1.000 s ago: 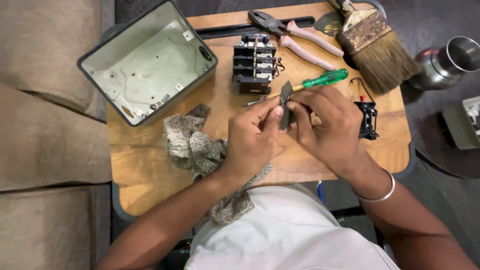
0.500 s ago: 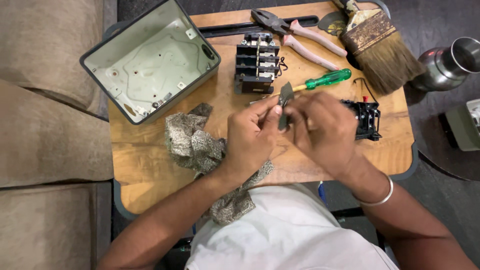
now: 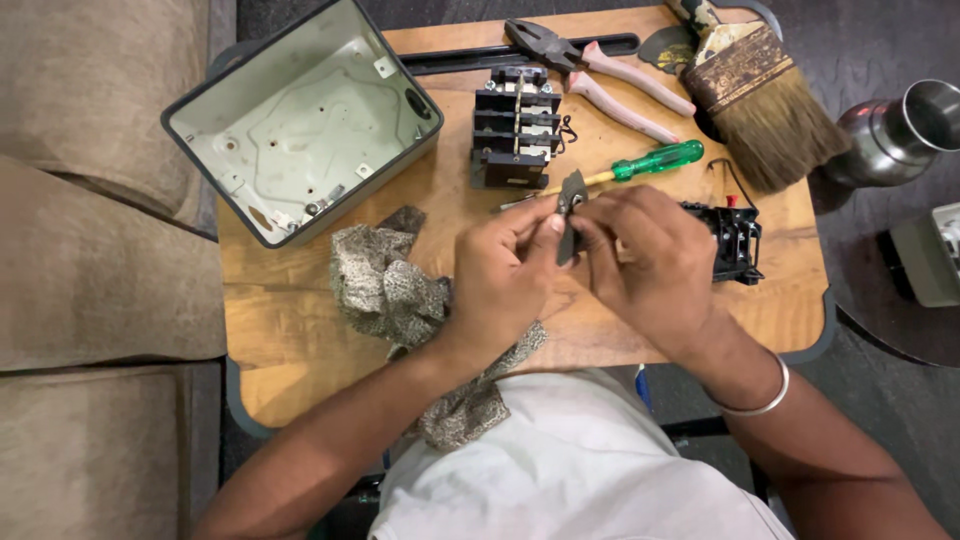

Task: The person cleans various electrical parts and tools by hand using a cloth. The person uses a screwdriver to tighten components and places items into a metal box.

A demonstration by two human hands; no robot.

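- Head view, centre of the frame: the left hand point(image 3: 505, 275) and the right hand point(image 3: 655, 265) meet over the wooden table point(image 3: 300, 340), and both hold a small dark metal part point(image 3: 570, 210) between them.
- The left hand pinches the part from the left with thumb and fingertips, so it is closed on it; the part stands nearly upright, with its top end free above the fingers.
- The right hand is curled around the right side of the same part, fingers bent and narrow; a thin metal bangle point(image 3: 755, 400) sits on this wrist.
- Just above the hands lies a screwdriver point(image 3: 640, 165) with a green handle, its shaft pointing to the left, toward the part.
- To the right of the right hand, touching or almost touching it, is a black switch piece point(image 3: 735, 240) with a thin wire loop on top.
- Upper centre: a black terminal block point(image 3: 515, 125) stands on the table, well above the hands.
- Top of the frame: pliers point(image 3: 600, 70) with pink handles lie beside a black bar point(image 3: 460, 57).
- Upper right: a wide paint brush point(image 3: 765, 105) lies with its bristles pointing to the lower right.
- Upper left: an open grey metal box point(image 3: 300, 120) rests tilted on the table corner.
- Left of the left hand: a patterned cloth point(image 3: 385, 285) lies crumpled and runs under the forearm to the table edge.
- Right edge: a steel cup point(image 3: 905, 130) stands off the table.
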